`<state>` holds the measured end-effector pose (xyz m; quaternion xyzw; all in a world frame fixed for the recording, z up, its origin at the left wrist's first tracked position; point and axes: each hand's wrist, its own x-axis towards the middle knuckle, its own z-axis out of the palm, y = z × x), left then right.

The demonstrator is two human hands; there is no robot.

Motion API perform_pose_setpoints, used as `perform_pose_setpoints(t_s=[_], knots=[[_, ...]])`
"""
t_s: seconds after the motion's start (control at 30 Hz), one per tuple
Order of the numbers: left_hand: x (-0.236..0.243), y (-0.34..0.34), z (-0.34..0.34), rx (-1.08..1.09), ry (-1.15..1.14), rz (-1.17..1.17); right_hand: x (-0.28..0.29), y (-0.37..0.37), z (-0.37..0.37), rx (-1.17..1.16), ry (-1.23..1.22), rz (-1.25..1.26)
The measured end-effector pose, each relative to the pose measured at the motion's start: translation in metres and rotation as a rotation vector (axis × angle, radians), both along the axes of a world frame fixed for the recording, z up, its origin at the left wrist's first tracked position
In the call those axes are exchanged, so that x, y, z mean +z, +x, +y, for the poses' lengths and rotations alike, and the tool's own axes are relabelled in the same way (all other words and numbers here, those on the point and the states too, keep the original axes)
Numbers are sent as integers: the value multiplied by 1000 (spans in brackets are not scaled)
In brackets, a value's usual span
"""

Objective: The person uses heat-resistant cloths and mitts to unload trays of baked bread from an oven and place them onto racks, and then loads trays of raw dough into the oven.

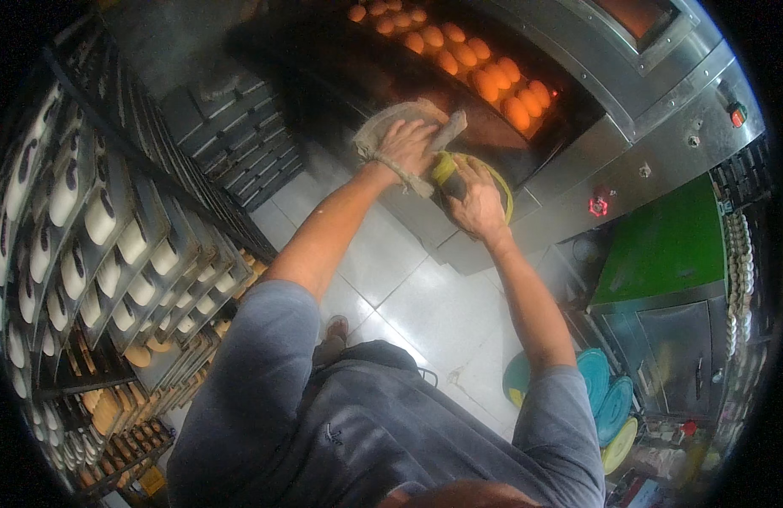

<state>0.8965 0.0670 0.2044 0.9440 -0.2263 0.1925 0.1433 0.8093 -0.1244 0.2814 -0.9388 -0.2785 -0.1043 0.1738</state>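
My left hand [404, 148] has its slightly curled fingers on a bunched, greyish cloth [374, 127] at the front of the open oven [607, 123]. Just to its right, my right hand [480, 195] grips a yellow-and-dark padded cloth [446, 169]; what lies under the cloths is hidden. Inside the oven, several rows of rounded, orange-lit buns [455, 38] sit beyond my hands.
Tall racks [129, 161] of trays with pale dough pieces and baked items fill the left side. White tiled floor [395, 296] shows below me. At lower right stand a green-topped metal cabinet [654, 237] and stacked turquoise lids [611, 406]. Oven knobs [599, 205] face out.
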Motion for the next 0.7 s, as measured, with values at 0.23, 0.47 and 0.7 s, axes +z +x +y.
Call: perform_pose_setpoints(t_s=[0.23,0.47,0.7], knots=[[3,-5,-2,-6,-25,6,-12,10,-8,80,-39,-89],[1,-4,-4,8,16,-16,-3,1,0,-52,-50,-49],[-6,2,6,11,26,-42,-27,13,-3,-49,-282,-119]])
